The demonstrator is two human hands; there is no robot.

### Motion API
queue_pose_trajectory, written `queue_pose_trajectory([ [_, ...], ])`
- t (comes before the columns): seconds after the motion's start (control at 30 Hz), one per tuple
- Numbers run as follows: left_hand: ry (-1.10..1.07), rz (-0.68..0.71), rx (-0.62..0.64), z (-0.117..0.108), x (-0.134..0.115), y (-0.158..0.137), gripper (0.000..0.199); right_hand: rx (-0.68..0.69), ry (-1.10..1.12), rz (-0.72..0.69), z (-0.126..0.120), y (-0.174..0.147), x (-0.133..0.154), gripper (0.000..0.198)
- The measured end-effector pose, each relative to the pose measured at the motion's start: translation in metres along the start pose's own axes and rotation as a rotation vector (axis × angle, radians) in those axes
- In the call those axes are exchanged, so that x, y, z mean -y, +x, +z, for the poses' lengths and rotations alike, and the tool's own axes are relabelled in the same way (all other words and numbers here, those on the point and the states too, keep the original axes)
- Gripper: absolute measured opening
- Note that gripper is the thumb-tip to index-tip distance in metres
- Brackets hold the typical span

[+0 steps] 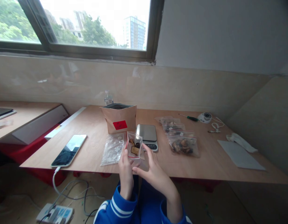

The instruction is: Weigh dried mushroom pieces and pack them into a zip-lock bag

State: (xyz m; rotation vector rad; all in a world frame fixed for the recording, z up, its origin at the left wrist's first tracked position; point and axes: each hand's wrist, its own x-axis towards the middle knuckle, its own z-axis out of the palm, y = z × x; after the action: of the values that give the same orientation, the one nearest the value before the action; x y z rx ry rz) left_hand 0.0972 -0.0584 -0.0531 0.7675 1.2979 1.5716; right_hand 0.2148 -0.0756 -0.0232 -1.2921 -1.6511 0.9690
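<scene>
From the head camera, the left hand pinches a small clear bag by its side, with the thumb on top. Inside the bag are some dried brown bits (one is a chunky tan block). The bag is up near the front edge of the desk, by the corner of a flat scale. The right hand is at the bag's other side, its thumb and pointing finger spread apart, and I cannot tell if it grips the bag. Behind the bag stands a brown paper pouch, its top open. Flat plastic bags lie just left of the small bag. Filled bags lie in a row right of the scale. A phone lies far left, plugged in.
</scene>
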Motion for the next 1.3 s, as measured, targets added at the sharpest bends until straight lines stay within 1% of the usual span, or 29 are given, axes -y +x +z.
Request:
queue_pose_trajectory([
  [0.03, -0.030, -0.005, 0.028, 0.002, -0.001, -0.002, 0.051, 0.014, 0.016, -0.013, 0.001, 0.001, -0.002, 0.070],
  [0.07, -0.064, -0.030, 0.059, 0.003, -0.004, -0.004, 0.051, 0.014, 0.035, -0.030, 0.000, 0.003, -0.002, 0.061],
  [0.1, -0.094, -0.060, 0.099, 0.004, -0.008, -0.006, 0.052, 0.000, 0.055, -0.042, -0.001, 0.006, -0.002, 0.048],
  [0.13, -0.114, -0.076, 0.158, 0.003, -0.012, -0.008, 0.053, -0.018, 0.076, -0.051, -0.004, 0.008, -0.002, 0.035],
  [0.17, -0.125, -0.088, 0.218, 0.001, -0.016, -0.009, 0.055, -0.038, 0.096, -0.058, -0.007, 0.010, -0.002, 0.027],
  [0.23, -0.106, -0.094, 0.292, -0.005, -0.023, -0.009, 0.057, -0.097, 0.131, -0.068, -0.016, 0.011, -0.002, 0.024],
  [0.27, -0.077, -0.078, 0.292, -0.008, -0.024, -0.008, 0.056, -0.134, 0.142, -0.074, -0.021, 0.011, -0.004, 0.024],
  [0.33, 0.009, -0.005, 0.221, -0.015, -0.023, 0.001, 0.053, -0.179, 0.145, -0.094, -0.030, 0.008, -0.008, 0.022],
  [0.4, 0.095, 0.066, 0.155, -0.019, -0.018, 0.014, 0.052, -0.161, 0.150, -0.107, -0.037, 0.004, -0.014, 0.021],
  [0.43, 0.125, 0.077, 0.174, -0.020, -0.015, 0.022, 0.052, -0.140, 0.159, -0.109, -0.039, 0.003, -0.017, 0.020],
  [0.47, 0.144, 0.075, 0.239, -0.020, -0.012, 0.029, 0.052, -0.128, 0.175, -0.109, -0.041, 0.002, -0.021, 0.021],
  [0.53, 0.154, 0.074, 0.436, -0.018, -0.007, 0.042, 0.043, -0.142, 0.217, -0.097, -0.042, 0.002, -0.030, 0.021],
  [0.57, 0.144, 0.088, 0.501, -0.017, -0.004, 0.047, 0.037, -0.165, 0.238, -0.091, -0.042, 0.003, -0.034, 0.022],
  [0.6, 0.131, 0.106, 0.530, -0.016, -0.002, 0.049, 0.034, -0.189, 0.255, -0.084, -0.042, 0.004, -0.039, 0.022],
  [0.63, 0.114, 0.125, 0.514, -0.015, 0.001, 0.050, 0.033, -0.208, 0.266, -0.077, -0.041, 0.005, -0.043, 0.023],
  [0.7, 0.081, 0.139, 0.413, -0.015, 0.005, 0.048, 0.032, -0.210, 0.265, -0.061, -0.042, 0.005, -0.049, 0.025],
  [0.77, 0.061, 0.126, 0.327, -0.019, 0.008, 0.044, 0.032, -0.166, 0.247, -0.040, -0.045, 0.004, -0.054, 0.027],
  [0.83, 0.034, 0.110, 0.276, -0.024, 0.010, 0.040, 0.030, -0.131, 0.249, -0.013, -0.048, 0.003, -0.058, 0.028],
  [0.87, 0.021, 0.106, 0.262, -0.027, 0.011, 0.039, 0.030, -0.133, 0.256, -0.001, -0.049, 0.002, -0.060, 0.028],
  [0.93, 0.015, 0.112, 0.247, -0.032, 0.011, 0.039, 0.030, -0.183, 0.253, 0.012, -0.051, 0.001, -0.063, 0.027],
  [1.1, 0.169, 0.240, 0.228, -0.041, 0.007, 0.044, 0.023, -0.362, 0.093, -0.011, -0.048, 0.000, -0.066, 0.026],
  [1.3, 0.262, 0.294, 0.228, -0.051, 0.002, 0.042, 0.025, -0.420, 0.015, -0.020, -0.049, 0.000, -0.060, 0.029],
])
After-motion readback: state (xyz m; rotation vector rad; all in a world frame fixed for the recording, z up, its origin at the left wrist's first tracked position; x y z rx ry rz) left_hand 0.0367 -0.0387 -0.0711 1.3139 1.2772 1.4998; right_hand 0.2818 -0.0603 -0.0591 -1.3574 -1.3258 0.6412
